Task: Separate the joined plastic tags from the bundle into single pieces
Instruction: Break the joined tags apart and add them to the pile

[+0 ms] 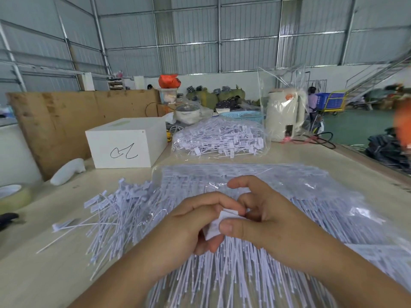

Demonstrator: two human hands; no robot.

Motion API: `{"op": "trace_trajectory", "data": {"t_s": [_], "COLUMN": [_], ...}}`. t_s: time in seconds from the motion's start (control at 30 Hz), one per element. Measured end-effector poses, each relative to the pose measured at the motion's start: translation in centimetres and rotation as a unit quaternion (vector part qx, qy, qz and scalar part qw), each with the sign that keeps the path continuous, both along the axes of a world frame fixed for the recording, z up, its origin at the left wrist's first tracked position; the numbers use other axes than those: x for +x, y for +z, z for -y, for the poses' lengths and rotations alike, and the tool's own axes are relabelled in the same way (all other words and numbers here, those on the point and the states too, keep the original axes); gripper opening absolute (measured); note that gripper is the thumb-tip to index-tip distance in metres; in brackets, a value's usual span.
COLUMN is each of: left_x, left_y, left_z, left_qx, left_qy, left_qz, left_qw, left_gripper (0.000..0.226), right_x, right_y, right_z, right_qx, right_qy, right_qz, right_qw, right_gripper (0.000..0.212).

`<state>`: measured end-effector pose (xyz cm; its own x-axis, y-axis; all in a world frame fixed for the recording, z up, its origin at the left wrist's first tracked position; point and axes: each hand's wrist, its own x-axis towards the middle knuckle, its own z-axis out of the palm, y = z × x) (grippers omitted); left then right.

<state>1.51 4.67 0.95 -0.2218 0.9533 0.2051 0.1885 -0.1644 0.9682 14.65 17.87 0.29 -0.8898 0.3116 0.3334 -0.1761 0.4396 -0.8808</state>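
Head view shows the left hand [195, 221] and right hand [262, 216] both pinching one joined strip of tags [219, 223], mid-separation; next likely calls for a twist-and-pull apart.

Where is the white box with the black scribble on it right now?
In the head view the white box sits on the table at the far left, against the brown board and left of the clear bag of tags.

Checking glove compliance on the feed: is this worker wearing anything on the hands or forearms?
Nothing shows. The left hand and right hand are bare: no gloves, rings, watch or wristbands. Both forearms are uncovered down to the bottom edge of the frame, with no sleeve visible.
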Motion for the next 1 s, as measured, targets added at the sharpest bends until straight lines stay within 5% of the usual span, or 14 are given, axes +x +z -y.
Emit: {"op": "trace_trajectory", "data": {"t_s": [0.33, 0.6, 0.77, 0.87, 1.0], "left_x": [-0.6, -0.8, 0.6, 1.6, 2.4], "left_y": [-0.2, -0.3, -0.3, -0.3, -0.5], "left_z": [-0.6, -0.4, -1.3, -1.9, -2.4], "left_qx": [-0.002, -0.015, 0.053, 0.074, 0.084], "left_qy": [0.075, 0.096, 0.174, 0.196, 0.229], "left_qz": [0.02, -0.069, 0.064, 0.206, 0.248], "left_qw": [0.997, 0.993, 0.981, 0.956, 0.938], "left_gripper": [0.026, 0.019, 0.026, 0.029, 0.029], "right_x": [0.7, 1.0, 0.5, -0.2, -0.6], "right_y": [0.5, 0.7, 0.6, 0.2, 0.1], "right_z": [-0.6, -1.1, 0.1, 1.1, 2.2], "right_qx": [0.096, 0.159, 0.144, 0.18, 0.249], "right_qy": [-0.027, -0.06, -0.155, -0.223, -0.275], "right_qz": [0.042, 0.078, -0.027, -0.087, -0.114], "right_qw": [0.994, 0.982, 0.977, 0.954, 0.922], "right_gripper": [0.038, 0.035, 0.026, 0.04, 0.041]}}
